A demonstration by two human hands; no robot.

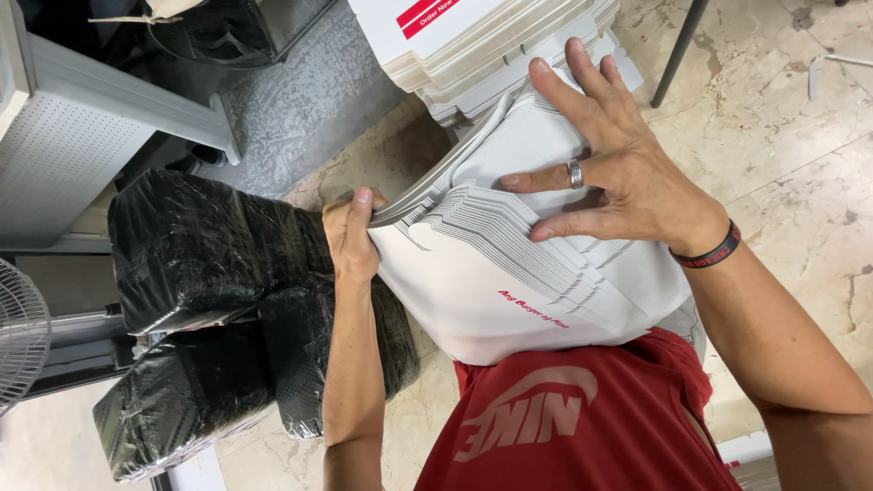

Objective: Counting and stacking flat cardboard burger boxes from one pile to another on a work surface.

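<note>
**A:** What do your hands have hold of?

**B:** Your left hand (350,238) is clenched on the left edge of a fanned stack of flat white cardboard cartons with red print (491,273). The thumb lies over the top of the edges and the fingers curl underneath. The stack rests tilted against your body, its lower end pressed to your red shirt (582,427).

**A:** And your right hand?

**B:** Your right hand (609,168) is spread flat on top of the same stack, fingers wide and pressing down on the top sheet, not closed round anything. You wear a silver ring on one finger and a dark wristband (709,252) on that wrist.

**A:** What lies around the stack?

**B:** Just beyond it, at the top of the view, sits another pile of flat white cartons (473,45), touching or nearly touching the far end of yours. To your left are black bundles wrapped in clear plastic film (200,245), close beside your left forearm. Further left stand a grey perforated metal cabinet (73,136) and the edge of a white fan grille (18,336). All of it stands on a beige marble floor (791,118).
</note>
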